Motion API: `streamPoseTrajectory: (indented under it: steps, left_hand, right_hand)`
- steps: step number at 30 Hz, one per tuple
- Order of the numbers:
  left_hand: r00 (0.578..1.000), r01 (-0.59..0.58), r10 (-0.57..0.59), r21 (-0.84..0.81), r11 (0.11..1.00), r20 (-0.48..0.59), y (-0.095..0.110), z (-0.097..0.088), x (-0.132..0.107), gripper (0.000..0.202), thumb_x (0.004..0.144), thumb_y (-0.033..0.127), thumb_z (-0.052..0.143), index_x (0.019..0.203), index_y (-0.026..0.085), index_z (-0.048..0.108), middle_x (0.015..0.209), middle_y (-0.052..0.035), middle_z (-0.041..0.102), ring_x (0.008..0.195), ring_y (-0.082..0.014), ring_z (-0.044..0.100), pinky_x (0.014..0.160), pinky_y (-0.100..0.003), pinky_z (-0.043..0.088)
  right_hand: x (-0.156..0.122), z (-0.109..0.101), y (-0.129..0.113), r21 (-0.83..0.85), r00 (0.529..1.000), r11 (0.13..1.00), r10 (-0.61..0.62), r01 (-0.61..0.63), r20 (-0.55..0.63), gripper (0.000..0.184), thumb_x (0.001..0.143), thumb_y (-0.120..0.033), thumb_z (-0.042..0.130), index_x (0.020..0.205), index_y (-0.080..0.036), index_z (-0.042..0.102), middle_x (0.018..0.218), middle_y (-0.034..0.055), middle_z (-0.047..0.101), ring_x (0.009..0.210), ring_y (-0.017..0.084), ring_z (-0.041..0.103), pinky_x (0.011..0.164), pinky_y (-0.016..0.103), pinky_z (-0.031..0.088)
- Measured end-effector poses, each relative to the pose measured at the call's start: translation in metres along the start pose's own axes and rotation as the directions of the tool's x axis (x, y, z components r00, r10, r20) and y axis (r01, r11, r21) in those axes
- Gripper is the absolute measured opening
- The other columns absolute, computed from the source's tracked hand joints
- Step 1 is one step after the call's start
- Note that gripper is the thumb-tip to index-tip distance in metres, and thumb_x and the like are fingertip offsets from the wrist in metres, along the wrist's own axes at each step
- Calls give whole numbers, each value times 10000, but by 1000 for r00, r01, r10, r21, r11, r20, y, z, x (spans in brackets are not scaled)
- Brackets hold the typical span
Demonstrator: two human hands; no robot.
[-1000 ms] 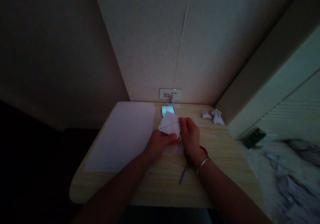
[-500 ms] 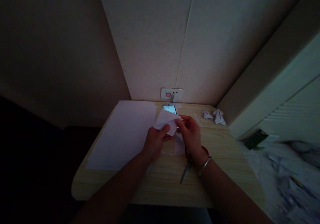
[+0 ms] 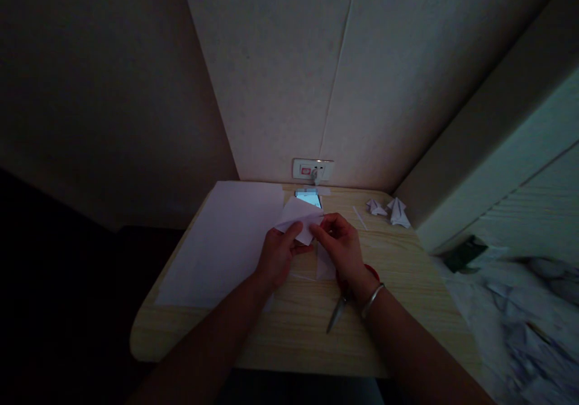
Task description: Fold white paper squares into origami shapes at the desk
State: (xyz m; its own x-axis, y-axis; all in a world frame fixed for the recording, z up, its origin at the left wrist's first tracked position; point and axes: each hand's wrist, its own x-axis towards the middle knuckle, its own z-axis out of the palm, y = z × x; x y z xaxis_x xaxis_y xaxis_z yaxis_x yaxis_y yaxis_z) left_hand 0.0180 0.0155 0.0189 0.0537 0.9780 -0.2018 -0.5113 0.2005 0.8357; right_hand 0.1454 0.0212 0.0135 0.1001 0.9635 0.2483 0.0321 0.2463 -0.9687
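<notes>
Between my two hands is a small folded piece of white paper (image 3: pixel 300 212), held above the table. My left hand (image 3: pixel 277 253) grips its lower left part, thumb on top and fingers underneath. The thumb and fingers of my right hand (image 3: pixel 340 240) pinch its right edge. Just behind the paper lies a phone (image 3: pixel 309 197) with a lit screen, partly covered from sight. Scissors (image 3: pixel 337 312) with red handles rest on the table under my right wrist, their handles partly hidden. Another small white paper piece (image 3: pixel 324 264) lies beneath my right hand.
Large white sheets (image 3: pixel 221 242) cover the left of the wooden table (image 3: pixel 298 345). Two folded paper figures (image 3: pixel 398 212) stand at the back right, near a thin paper strip (image 3: pixel 360 218). A wall socket (image 3: pixel 313 169) with a plug is behind. Clutter lies right of the table.
My right thumb has slid left and down over the paper, onto its front flap. My left hand keeps its hold, and the camera view has shifted slightly.
</notes>
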Motion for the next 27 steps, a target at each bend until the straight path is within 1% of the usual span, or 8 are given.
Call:
streamPoseTrajectory:
  steps: [2,4,7,9,12,17,22,27]
  left_hand:
    - [1000,12,-11,-11,1000,6,1,-1,1,259,678,333,700,810,113,669,729,-47,696,578,-121,605,557,-250,528]
    - [1000,21,-21,-13,1000,11,3,-1,1,250,690,333,688,805,112,669,717,-46,694,583,-127,611,542,-244,524]
    - [1000,16,-16,-4,1000,20,5,-1,1,256,694,336,682,819,113,668,739,-52,699,592,-138,623,526,-240,516]
    - [1000,8,-8,5,1000,20,5,-1,1,271,694,343,679,840,116,669,763,-54,704,597,-145,631,528,-246,513]
    - [1000,3,-3,20,1000,13,5,-2,1,286,693,360,676,837,112,673,760,-56,708,599,-155,638,539,-259,514]
    - [1000,-12,12,22,1000,14,5,-4,2,339,689,390,685,871,104,677,785,-75,712,633,-165,648,553,-261,512]
    - [999,-34,33,29,999,36,6,-4,1,355,666,376,714,878,95,676,821,-97,713,669,-178,654,583,-270,514]
    - [999,-37,37,38,999,20,5,-5,2,365,644,365,726,893,103,676,842,-95,713,674,-182,653,570,-267,514]
  right_hand:
    - [-1,-1,1,-28,999,999,-44,45,30,152,735,-318,656,842,-219,617,688,-26,570,610,125,541,567,250,454]
    - [-2,-3,0,-79,990,988,-125,130,68,117,763,-280,633,867,-228,646,761,-5,578,678,132,560,605,257,464]
    - [-3,-7,-2,-147,954,952,-243,269,173,114,782,-208,608,864,-244,678,830,11,552,730,131,558,633,261,466]
    - [-3,-8,-4,-173,933,933,-272,316,238,153,788,-183,596,892,-253,684,823,11,531,716,127,548,623,260,463]
    - [-3,-8,-4,-202,916,917,-281,345,287,165,799,-177,582,902,-253,687,819,16,520,744,136,547,641,266,467]
    - [-2,-11,-3,-223,901,910,-262,350,345,187,809,-177,557,934,-251,674,853,28,527,768,148,560,667,284,487]
    - [0,-14,-4,-243,866,880,-288,407,409,229,801,-117,522,929,-245,662,821,27,547,771,154,551,703,301,478]
    - [0,-13,-4,-260,872,881,-270,395,409,210,802,-110,499,894,-232,643,842,31,544,766,154,552,680,289,479]
